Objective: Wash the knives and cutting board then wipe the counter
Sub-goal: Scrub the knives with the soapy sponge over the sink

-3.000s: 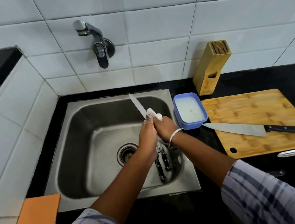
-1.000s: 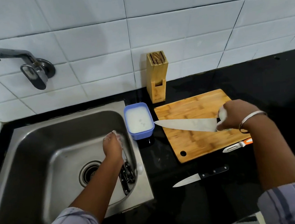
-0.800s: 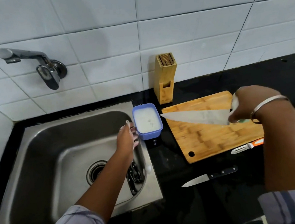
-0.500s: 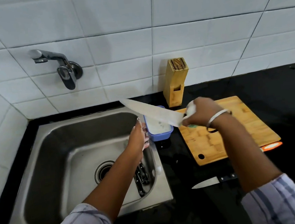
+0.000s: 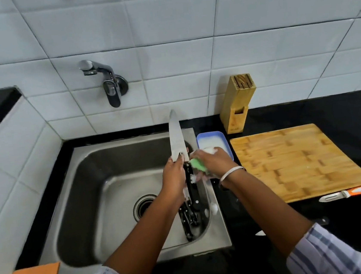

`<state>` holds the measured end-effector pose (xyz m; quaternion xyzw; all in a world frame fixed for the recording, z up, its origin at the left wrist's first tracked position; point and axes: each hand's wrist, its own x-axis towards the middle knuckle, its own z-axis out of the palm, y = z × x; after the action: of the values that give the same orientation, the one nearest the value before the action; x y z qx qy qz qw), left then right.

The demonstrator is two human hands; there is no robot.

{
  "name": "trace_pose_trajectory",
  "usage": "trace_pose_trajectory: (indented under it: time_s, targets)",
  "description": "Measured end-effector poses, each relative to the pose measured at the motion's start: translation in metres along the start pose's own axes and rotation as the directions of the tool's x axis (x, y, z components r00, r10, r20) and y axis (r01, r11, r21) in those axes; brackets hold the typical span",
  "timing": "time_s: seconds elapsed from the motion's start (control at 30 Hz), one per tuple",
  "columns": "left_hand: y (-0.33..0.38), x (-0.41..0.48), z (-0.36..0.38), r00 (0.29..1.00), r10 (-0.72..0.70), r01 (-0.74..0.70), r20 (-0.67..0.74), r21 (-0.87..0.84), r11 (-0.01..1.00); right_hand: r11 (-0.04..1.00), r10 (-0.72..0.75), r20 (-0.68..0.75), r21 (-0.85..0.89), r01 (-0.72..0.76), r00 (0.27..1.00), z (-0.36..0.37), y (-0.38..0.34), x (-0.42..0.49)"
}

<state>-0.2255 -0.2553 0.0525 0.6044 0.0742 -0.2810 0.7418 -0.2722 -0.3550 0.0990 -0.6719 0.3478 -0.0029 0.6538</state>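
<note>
Several knives (image 5: pixel 189 219) lie in sink (image 5: pixel 130 140); my left grip (image 5: pixel 175 174) holds chef's knife (image 5: pixel 176 137), right grip (image 5: pixel 215 164) a sponge (image 5: pixel 197 164); cutting board (image 5: pixel 294 160) at three o'clock looks unwashed.

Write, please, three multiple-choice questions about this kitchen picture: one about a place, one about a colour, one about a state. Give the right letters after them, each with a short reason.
1. Where is the large knife?
A. Flat on the cutting board.
B. Held above the sink.
C. In the wooden block.

2. What colour is the sponge in the right hand?
A. Yellow.
B. Pink.
C. Green.

3. What is the left hand doing?
A. Gripping the large knife near the base of its blade.
B. Resting open on the counter.
C. Holding the peeler.

Answers:
1 B, the blade is over the sink, held in a hand.
2 C, green shows beside the foamy fingers.
3 A, its fingers curl round the base of the blade.
</note>
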Motion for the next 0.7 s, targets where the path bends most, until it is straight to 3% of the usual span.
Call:
trace_pose_trajectory:
  time_s: [0.1, 0.17, 0.23, 0.33, 0.4, 0.47, 0.53, 0.6, 0.63, 0.7]
  targets:
    - [0.002, -0.008, -0.009, 0.993, -0.095, 0.098, 0.069, -0.047, 0.994, 0.983, -0.148, -0.258, 0.07, 0.171, 0.955, -0.003, -0.011, 0.007]
    - [-0.003, -0.006, -0.012, 0.993, -0.117, 0.116, 0.029, 0.016, 0.993, 0.932, -0.346, -0.302, 0.002, 0.363, 0.889, 0.0, -0.014, 0.005]
    - [-0.004, -0.008, -0.007, 0.99, -0.139, 0.138, 0.028, 0.03, 0.99, 0.803, -0.569, -0.094, -0.277, 0.528, 0.817, 0.01, -0.005, 0.0]
    - [0.0, -0.013, -0.005, 0.989, -0.145, 0.145, 0.031, 0.001, 0.989, 0.44, -0.665, 0.312, -0.57, 0.694, 0.678, 0.027, 0.015, 0.002]
    - [0.004, -0.016, -0.011, 0.985, -0.169, 0.169, 0.038, 0.001, 0.986, 0.228, -0.643, 0.43, -0.683, 0.694, 0.634, 0.026, 0.022, 0.01]
    - [0.005, -0.014, -0.021, 0.98, -0.192, 0.189, 0.057, 0.053, 0.98, 0.14, -0.682, 0.398, -0.753, 0.644, 0.613, 0.017, 0.021, 0.027]
    - [0.002, -0.01, -0.026, 0.968, -0.225, 0.216, 0.11, 0.088, 0.972, 0.132, -0.708, 0.312, -0.823, 0.552, 0.634, 0.004, 0.013, 0.039]
    - [0.006, -0.01, -0.026, 0.957, -0.252, 0.24, 0.145, 0.09, 0.966, 0.176, -0.655, 0.224, -0.883, 0.435, 0.721, -0.003, 0.006, 0.042]
    - [0.007, -0.01, -0.027, 0.957, -0.248, 0.235, 0.153, 0.097, 0.967, 0.155, -0.638, 0.238, -0.892, 0.425, 0.732, 0.0, 0.005, 0.037]
    - [0.007, -0.008, -0.029, 0.969, -0.218, 0.201, 0.118, 0.141, 0.969, 0.073, -0.647, 0.354, -0.853, 0.516, 0.676, 0.012, 0.015, 0.026]
